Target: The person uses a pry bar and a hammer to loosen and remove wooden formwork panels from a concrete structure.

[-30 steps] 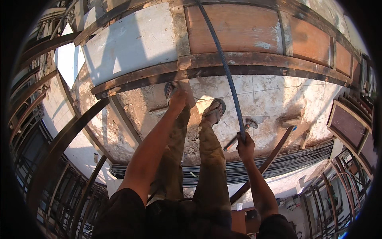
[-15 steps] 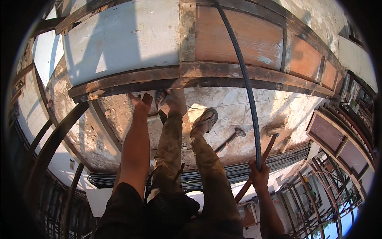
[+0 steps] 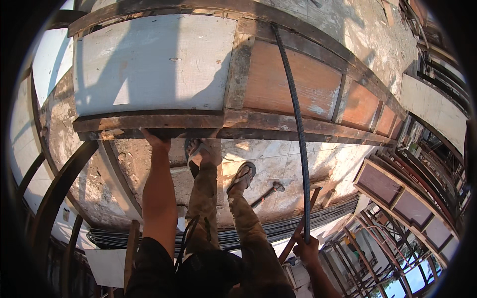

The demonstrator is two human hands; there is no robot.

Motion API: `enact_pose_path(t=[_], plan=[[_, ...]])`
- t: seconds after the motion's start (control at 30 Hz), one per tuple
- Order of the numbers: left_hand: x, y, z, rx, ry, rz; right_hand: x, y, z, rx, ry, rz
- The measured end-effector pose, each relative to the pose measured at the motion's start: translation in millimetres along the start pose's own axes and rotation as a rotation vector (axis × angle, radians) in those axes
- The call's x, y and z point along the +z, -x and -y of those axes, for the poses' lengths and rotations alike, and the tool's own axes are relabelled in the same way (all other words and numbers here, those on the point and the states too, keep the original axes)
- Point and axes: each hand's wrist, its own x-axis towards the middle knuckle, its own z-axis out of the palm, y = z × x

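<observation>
A long wood-framed panel [image 3: 196, 64], with pale and reddish-brown boards set between dark beams, lies across the view before me. My left hand [image 3: 159, 142] is at the near beam [image 3: 149, 120], its thumb on the edge and the other fingers tucked out of sight beneath. My right hand [image 3: 305, 250], lower right, is closed round the lower end of a dark ribbed steel bar [image 3: 295, 111]. That bar slants up across the panel to its far beam. Beside the right hand passes a narrow brown wooden stick [image 3: 298, 231]; whether the fingers touch it cannot be made out.
Between my sandalled feet and the bar a hammer [image 3: 268, 193] lies on the stained floor. A bundle of thin steel rods [image 3: 323, 211] runs behind my legs. More framed panels [image 3: 397, 191] are stacked at right, and curved dark beams [image 3: 62, 184] stand at left.
My left hand, spread open below the near beam before, now grips its edge. The panel's near edge appears lower in view. My right hand still holds the bar.
</observation>
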Motion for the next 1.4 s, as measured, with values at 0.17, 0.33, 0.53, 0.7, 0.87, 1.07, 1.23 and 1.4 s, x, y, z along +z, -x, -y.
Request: enact_pose_path(t=[0.17,0.33,0.53,0.7,0.87,1.07,1.23,1.4], plan=[[31.4,25.7,3.0,-0.015,-0.019,-0.184,-37.0,3.6,16.0,-0.007,0.02,-0.077],[-9.1,-3.4,-1.5,0.024,-0.012,-0.108,-22.0,-16.3,6.0,-0.056,0.051,-0.05],[11.6,13.9,-3.8,-0.015,-0.028,-0.085,-6.8,-1.4,13.0,-0.013,0.001,-0.082],[8.8,26.7,-10.6,-0.087,-0.093,-0.093,-24.8,11.1,48.4,0.069,0.021,-0.059],[38.1,69.6,-30.8,-0.058,-0.154,-0.241,-30.2,-8.0,28.8,0.05,0.263,-0.005],[39.3,53.0,-20.2,-0.097,-0.087,-0.135,-35.2,13.3,18.3,0.001,0.069,-0.05],[25.3,87.3,-45.6,-0.129,-0.155,-0.124,-43.6,34.9,50.2,-0.108,0.171,-0.059],[99.0,163.8,-83.1,-0.055,-0.179,-0.253,-98.1,82.4,110.1,-0.224,0.223,-0.125]])
